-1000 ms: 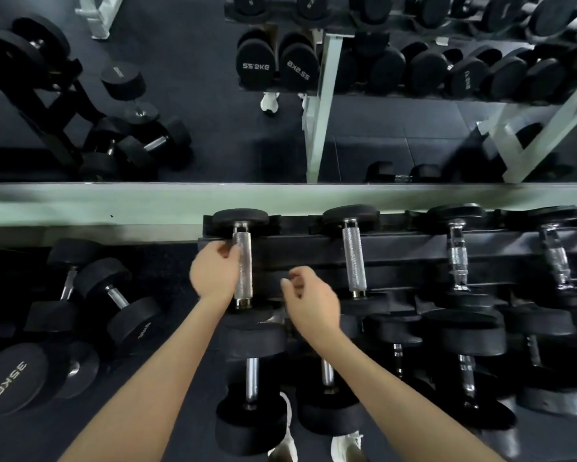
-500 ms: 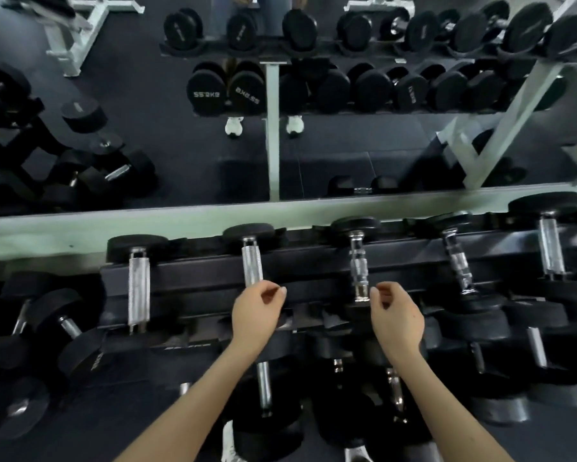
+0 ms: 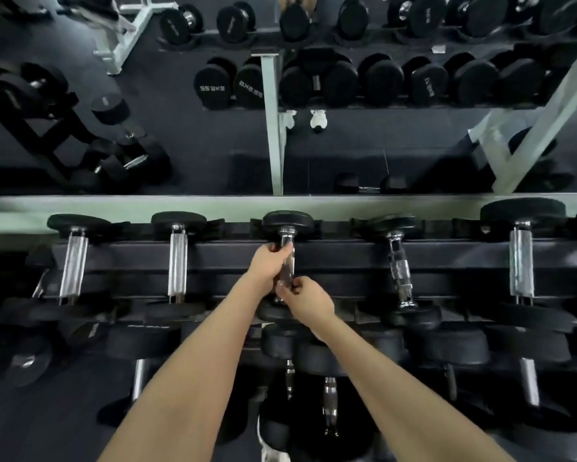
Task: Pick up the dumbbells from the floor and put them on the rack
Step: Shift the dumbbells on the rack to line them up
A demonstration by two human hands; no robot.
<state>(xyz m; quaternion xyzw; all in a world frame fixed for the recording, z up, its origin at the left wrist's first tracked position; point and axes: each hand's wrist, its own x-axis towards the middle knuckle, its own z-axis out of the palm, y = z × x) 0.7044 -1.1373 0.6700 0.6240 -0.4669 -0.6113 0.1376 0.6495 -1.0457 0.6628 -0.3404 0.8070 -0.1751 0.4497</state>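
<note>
1. Grip. The left hand [image 3: 266, 265] is wrapped round the dumbbell [image 3: 287, 263] at the far half of its handle. The right hand [image 3: 310, 299] holds the near end of the same handle, touching the left hand. Blur hides the right fingertips, so this may be a pinch rather than a full wrap.
2. Axis. The dumbbell's long axis runs front to back across the rack [image 3: 347, 258], straight away from the person. The far head [image 3: 287, 222] lies beyond the left hand. The near head [image 3: 273, 313] lies below the right hand, which is the hand closer to the body.
3. Location. The dumbbell is on the rack's top tier, mid-rack, with both heads apparently seated on the rails.
4. Coming move (judgement). Placement looks complete. Release calls for opening both hands and drawing them back along the axis, clear of the near head.
5. Appearance. Short chrome handle, knurled; round black heads, probably rubber-coated; compact and evidently heavy.
6. Surroundings. The neighbours [image 3: 177, 258] lie parallel on the rack's same tier, to both sides.
</note>
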